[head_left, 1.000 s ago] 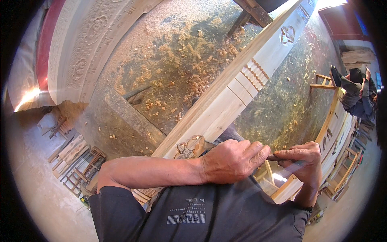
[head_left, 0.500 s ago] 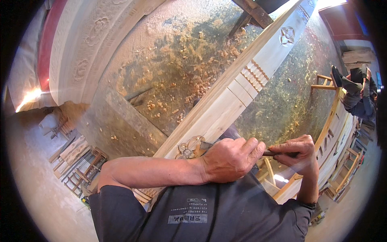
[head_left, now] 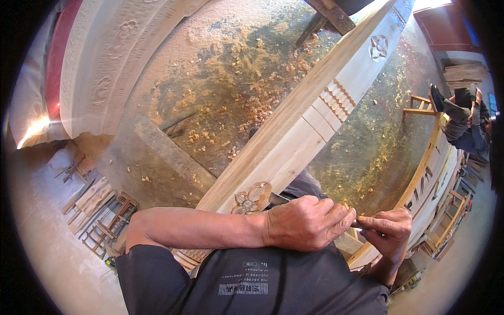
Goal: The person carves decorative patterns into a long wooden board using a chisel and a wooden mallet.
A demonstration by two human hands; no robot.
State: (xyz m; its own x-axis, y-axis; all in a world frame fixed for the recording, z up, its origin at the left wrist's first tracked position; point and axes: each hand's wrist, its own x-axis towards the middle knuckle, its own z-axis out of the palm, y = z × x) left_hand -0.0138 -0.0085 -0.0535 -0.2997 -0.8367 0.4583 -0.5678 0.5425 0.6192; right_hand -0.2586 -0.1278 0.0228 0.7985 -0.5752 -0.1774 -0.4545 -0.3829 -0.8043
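Observation:
Both my hands are closed on one chisel. My left hand wraps round its shaft, with the flat metal blade showing past the knuckles. My right hand grips the handle end farther right. The blade's end lies at the right edge of a carved flower on a long pale wooden beam. My left forearm crosses over the near part of the beam. Farther up the beam are wavy carved ridges and another carved flower.
Wood shavings litter the floor. A large carved panel curves along the far left. Several tools lie on a long bench at the right, near a seated person. Dark timber supports stand by the beam's far end.
Both my hands have come down toward my body with the chisel, the right one more. The view has shifted slightly, so the beam sits a little lower and farther right.

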